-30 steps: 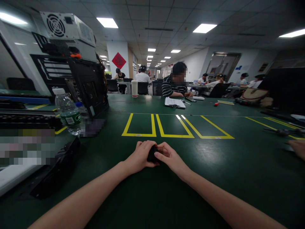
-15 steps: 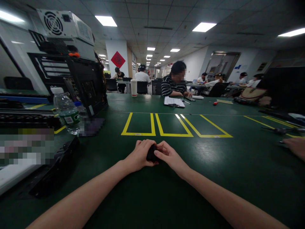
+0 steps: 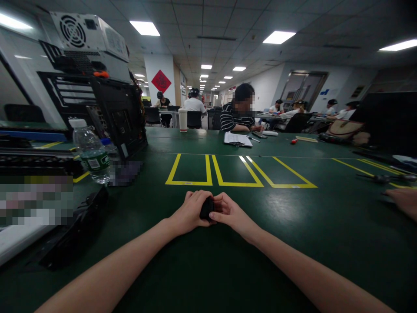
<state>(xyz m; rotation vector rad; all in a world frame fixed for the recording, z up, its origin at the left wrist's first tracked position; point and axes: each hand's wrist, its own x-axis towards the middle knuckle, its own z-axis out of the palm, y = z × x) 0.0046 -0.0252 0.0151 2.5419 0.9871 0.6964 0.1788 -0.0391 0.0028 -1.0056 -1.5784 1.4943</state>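
Between my two hands is a small black block-like object, mostly covered by fingers, so its exact kind does not show. My left hand is closed round its left side, thumb below and fingers over the top. From the right, my right hand grips it, with the thumb against its near face and the fingertips behind. Both hands are low over the green tabletop, on the near side of the yellow tape outlines. Whether the object touches the table is hidden.
At left stand a water bottle, a black computer case and a power supply. A clipboard and a cup are across the table, by a seated person. Another person's hand shows at the right edge.
My right thumb has slid slightly left and down on the black object. Otherwise both hands stay in place, and the object remains held between them.
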